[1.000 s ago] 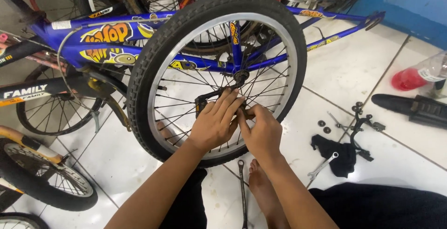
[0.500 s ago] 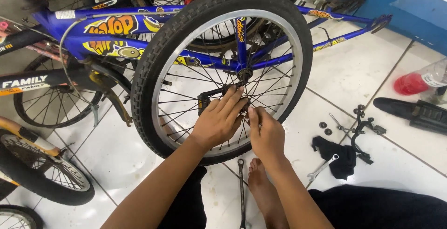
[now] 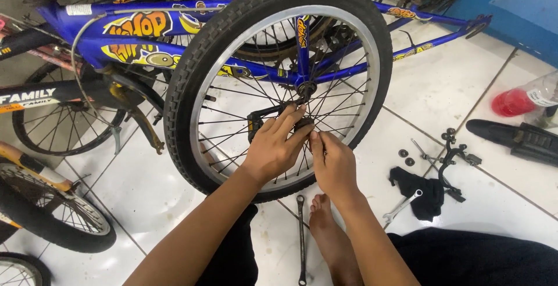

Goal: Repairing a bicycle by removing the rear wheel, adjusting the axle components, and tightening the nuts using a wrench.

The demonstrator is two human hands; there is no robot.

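Observation:
A blue child's bicycle lies upside down or on its side, its black-tyred wheel (image 3: 192, 77) with a silver rim facing me. My left hand (image 3: 276, 146) reaches through the spokes and its fingers rest at the hub (image 3: 305, 91) area, close to a black pedal (image 3: 256, 126). My right hand (image 3: 331, 164) pinches something small at the spokes just below the hub; what it grips is hidden by the fingers. A bare foot (image 3: 328, 233) lies on the tiles below my hands.
A long spanner (image 3: 301, 239) lies on the white tiles by the foot. At right are a black rag (image 3: 421, 190), a small wrench (image 3: 401, 206), a brake caliper (image 3: 453, 164), loose nuts, a black mudguard (image 3: 517, 138) and a red-capped bottle (image 3: 517, 100). Other wheels (image 3: 52, 216) crowd the left.
The view has shifted slightly and closed in on the wheel. Both hands stay at the spokes below the hub, fingers working in small movements.

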